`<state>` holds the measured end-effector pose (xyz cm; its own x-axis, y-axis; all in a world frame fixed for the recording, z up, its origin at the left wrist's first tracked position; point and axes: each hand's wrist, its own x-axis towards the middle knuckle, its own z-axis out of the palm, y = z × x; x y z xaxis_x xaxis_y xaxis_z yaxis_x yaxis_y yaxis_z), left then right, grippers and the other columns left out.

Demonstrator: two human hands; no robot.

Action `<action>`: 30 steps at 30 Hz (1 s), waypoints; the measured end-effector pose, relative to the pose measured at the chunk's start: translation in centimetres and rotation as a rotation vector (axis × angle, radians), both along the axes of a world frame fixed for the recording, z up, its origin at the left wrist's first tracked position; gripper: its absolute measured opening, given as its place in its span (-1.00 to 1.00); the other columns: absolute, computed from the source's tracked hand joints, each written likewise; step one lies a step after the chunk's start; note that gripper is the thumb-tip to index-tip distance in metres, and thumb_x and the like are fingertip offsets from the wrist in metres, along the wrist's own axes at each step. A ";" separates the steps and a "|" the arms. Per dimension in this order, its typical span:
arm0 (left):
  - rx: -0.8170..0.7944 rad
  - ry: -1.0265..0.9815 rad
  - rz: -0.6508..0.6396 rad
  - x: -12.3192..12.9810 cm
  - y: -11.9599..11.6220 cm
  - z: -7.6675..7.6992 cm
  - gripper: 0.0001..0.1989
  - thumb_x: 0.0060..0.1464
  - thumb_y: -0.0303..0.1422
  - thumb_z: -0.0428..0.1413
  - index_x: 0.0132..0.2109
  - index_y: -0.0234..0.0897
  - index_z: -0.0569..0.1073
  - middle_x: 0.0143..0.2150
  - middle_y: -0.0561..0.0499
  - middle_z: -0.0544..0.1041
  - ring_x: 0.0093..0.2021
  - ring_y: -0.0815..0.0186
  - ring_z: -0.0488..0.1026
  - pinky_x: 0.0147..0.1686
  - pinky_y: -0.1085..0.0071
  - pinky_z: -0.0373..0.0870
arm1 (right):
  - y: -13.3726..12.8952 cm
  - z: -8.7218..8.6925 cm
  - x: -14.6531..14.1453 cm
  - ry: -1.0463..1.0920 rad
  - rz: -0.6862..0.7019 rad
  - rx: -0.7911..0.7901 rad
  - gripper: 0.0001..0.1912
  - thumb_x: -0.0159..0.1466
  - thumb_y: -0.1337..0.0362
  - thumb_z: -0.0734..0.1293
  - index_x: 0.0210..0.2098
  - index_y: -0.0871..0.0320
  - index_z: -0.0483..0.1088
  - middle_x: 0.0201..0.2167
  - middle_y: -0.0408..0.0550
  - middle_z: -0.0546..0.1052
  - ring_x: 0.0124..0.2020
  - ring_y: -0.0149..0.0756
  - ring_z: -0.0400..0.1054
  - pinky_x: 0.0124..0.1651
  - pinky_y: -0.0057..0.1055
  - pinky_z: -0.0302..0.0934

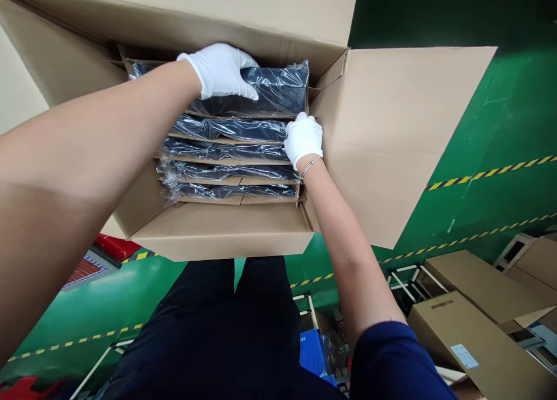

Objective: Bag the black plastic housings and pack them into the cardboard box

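A large cardboard box [243, 223] stands before me with its flaps folded out. Inside it, several flat dark items in clear plastic stand in rows between cardboard dividers. My left hand [224, 74], in a white glove, grips the rearmost plastic-wrapped dark item [282, 89], thumb on the near side and fingers over its top. That item sits higher than the others. My right hand [303, 137], also gloved in white, is closed at the right end of the rows, beside the second wrapped item [243, 128]. Its fingertips are hidden, and so is whatever they hold.
The right box flap [400, 133] spreads out over the green floor [509, 115]. Closed cartons [474, 342] and a white pipe frame [411, 284] stand at lower right. A blue box [312, 353] lies near my legs, and a red object [117, 247] is at left.
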<state>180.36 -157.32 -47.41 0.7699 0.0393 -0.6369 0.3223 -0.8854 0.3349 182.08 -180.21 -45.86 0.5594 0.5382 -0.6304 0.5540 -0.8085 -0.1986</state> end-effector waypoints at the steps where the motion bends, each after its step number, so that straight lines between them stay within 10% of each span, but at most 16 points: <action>1: 0.018 -0.023 -0.004 -0.2 -0.3 0.2 -0.25 0.18 -0.03 0.21 0.37 -0.35 0.32 0.26 -0.17 0.48 0.22 -0.04 0.43 0.23 0.01 0.32 | -0.1 0.0 0.1 -0.001 -0.006 0.011 -0.71 0.29 0.47 0.32 -0.03 0.36 0.56 0.11 0.28 0.45 0.15 0.13 0.34 0.16 0.05 0.36; 9: -0.071 -0.225 -0.243 -5.4 -4.8 3.2 -0.43 0.28 -0.18 0.02 0.37 -0.23 0.27 0.30 -0.16 0.38 0.34 -0.04 0.25 0.34 0.05 0.16 | -0.4 -0.2 1.7 0.296 -0.268 0.164 -0.92 0.26 0.35 0.38 -0.31 0.24 0.52 -0.36 -0.09 0.53 -0.27 -0.23 0.43 0.01 -0.18 0.40; 15: 0.014 -0.043 -0.201 -7.0 -7.1 1.5 -0.48 0.25 -0.20 0.04 0.24 -0.43 0.39 0.09 -0.31 0.49 0.18 -0.23 0.41 0.12 -0.08 0.31 | -0.3 0.1 2.0 0.363 -0.390 0.225 -0.83 0.31 0.31 0.35 -0.39 0.26 0.48 -0.46 -0.15 0.47 -0.33 -0.32 0.41 -0.02 -0.28 0.39; 22: 0.006 0.129 -0.240 -3.3 -5.8 0.2 -0.44 0.25 -0.13 0.08 0.23 -0.47 0.40 -0.06 -0.31 0.58 -0.08 -0.01 0.52 -0.06 0.04 0.38 | -2.4 -3.2 0.8 0.119 -0.583 0.474 -0.64 0.38 0.42 0.15 0.04 0.29 0.48 0.00 0.10 0.56 0.09 -0.16 0.45 0.25 -0.18 0.31; 30: 0.025 0.138 -0.435 -0.4 -4.3 0.1 -0.53 0.18 -0.17 0.21 0.06 -0.50 0.55 -0.09 -0.20 0.62 -0.08 0.04 0.55 -0.10 0.25 0.38 | -5.1 -6.3 -3.3 0.071 -0.506 0.383 -0.29 0.28 0.47 0.17 0.43 0.27 0.11 0.33 0.20 0.31 0.41 0.02 0.13 0.46 0.06 0.03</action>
<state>179.99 -161.59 -47.26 0.6262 -0.2525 -0.7376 -0.0415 -0.9556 0.2919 178.83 -185.33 -52.19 0.7672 0.4133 -0.4904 0.0975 -0.8309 -0.5477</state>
